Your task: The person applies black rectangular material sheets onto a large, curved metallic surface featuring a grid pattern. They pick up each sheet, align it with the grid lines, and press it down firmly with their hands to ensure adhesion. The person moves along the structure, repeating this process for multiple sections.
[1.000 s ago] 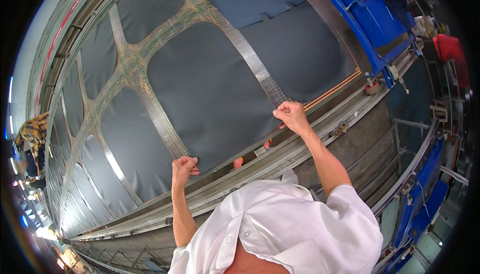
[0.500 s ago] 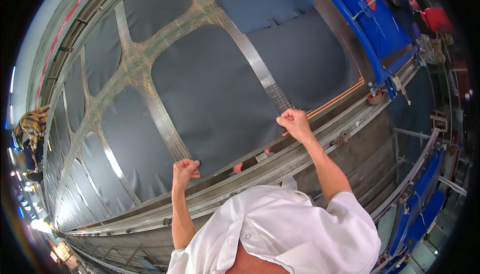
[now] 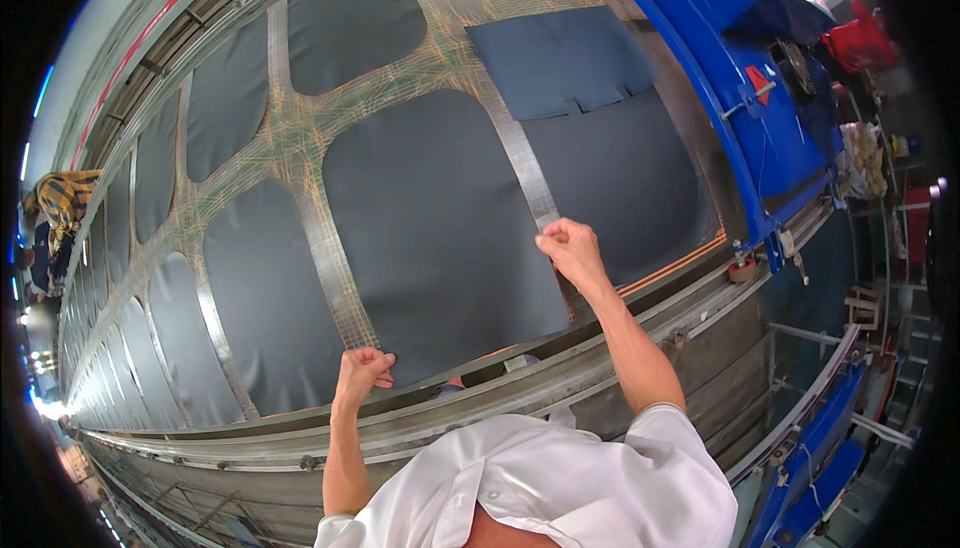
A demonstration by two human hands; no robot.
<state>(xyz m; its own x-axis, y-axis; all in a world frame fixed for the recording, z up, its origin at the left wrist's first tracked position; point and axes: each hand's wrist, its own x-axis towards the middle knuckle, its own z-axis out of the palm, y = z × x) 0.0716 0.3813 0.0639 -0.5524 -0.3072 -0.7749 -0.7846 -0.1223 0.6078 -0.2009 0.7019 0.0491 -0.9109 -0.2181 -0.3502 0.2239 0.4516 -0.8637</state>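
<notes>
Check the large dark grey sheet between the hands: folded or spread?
Spread: the large dark grey sheet with rounded upper corners shows one broad face, no fold visible, between left hand and right hand.

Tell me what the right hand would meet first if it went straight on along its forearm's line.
Likely the silvery strip between the large dark grey sheet and the panel to its right, just past the right hand; the hand's height above the strip is unclear.

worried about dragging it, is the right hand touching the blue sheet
Apart: the head view shows a stretch of grey panel between the right hand and the blue sheet.
</notes>
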